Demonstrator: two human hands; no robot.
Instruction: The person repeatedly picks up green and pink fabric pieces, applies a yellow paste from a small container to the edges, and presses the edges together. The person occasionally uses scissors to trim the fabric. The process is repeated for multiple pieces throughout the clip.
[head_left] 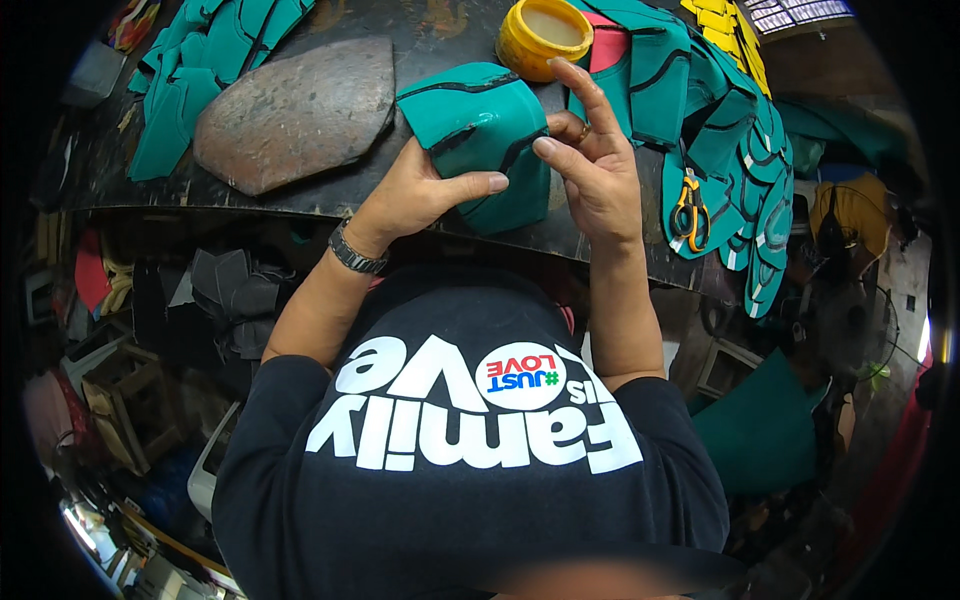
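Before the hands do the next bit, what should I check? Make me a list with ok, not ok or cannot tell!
1. Left hand holding the green piece: ok, its thumb presses on top.
2. Right hand gripping that piece too: cannot tell; its thumb and fingers are by the right edge, but contact is unclear.
3. Green piece lying flat: not ok, it is curved in the hand.
4. Yellow pot upright and uncovered: ok, pale stuff shows inside.
5. Scissors out of both hands: ok, they lie on the green pieces at the right.
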